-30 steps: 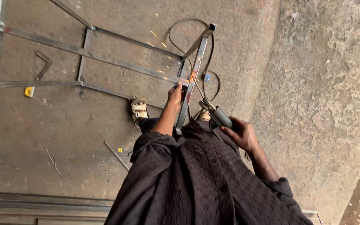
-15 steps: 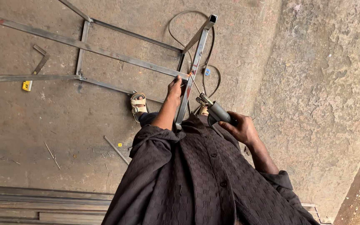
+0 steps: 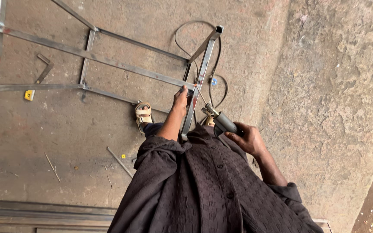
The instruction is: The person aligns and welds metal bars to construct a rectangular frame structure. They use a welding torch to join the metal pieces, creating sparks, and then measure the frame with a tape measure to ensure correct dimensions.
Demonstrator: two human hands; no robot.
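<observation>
L hand (image 3: 181, 96) grips square steel tube (image 3: 201, 71); R hand (image 3: 249, 139) clasps grey electrode holder (image 3: 222, 121), thin rod at joint.

The person wears a dark brown shirt (image 3: 203, 190) with a woven check texture and a row of small dark buttons (image 3: 221, 166) down the front. Both sleeves are long, bunched at the forearms. One foot shows a tan strapped sandal (image 3: 143, 114), possibly leather.

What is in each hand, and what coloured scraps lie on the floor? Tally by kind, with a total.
Square metal tube, left hand: 1
Electrode holder, right hand: 1
Yellow scraps: 2
Blue scrap: 1
Total: 5
</observation>
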